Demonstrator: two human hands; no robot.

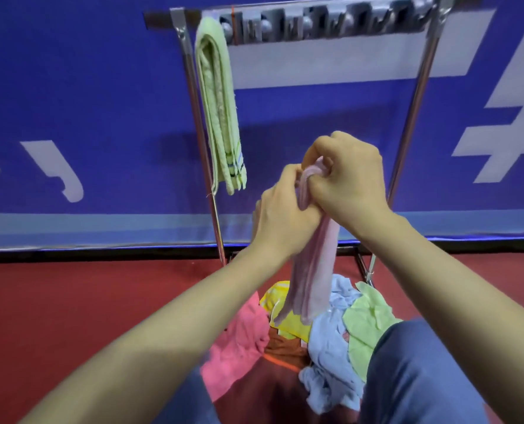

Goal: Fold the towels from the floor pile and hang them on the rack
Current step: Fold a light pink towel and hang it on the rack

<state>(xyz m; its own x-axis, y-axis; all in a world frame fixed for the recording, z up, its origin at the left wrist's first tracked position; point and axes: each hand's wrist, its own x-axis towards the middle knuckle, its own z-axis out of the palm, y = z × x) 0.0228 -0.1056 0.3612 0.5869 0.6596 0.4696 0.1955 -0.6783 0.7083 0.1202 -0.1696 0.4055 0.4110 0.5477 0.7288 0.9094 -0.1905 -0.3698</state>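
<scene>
My fingers (pixel 325 185), left hand (pixel 285 218) and right hand (pixel 349 185), pinch the top of the pink towel (pixel 312 270). It hangs long, straight down, mid-frame. The rack (pixel 316 29) is straight above, top middle.

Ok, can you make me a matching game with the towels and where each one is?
Towels:
1. folded green towel
2. pale pink towel
3. bright pink towel
4. light blue towel

Places:
A. left side of the floor pile
B. gripped by the left hand and right hand
C. hanging on the rack
D. in the floor pile, right of the yellow towel

Pairs: 1-C, 2-B, 3-A, 4-D
</scene>
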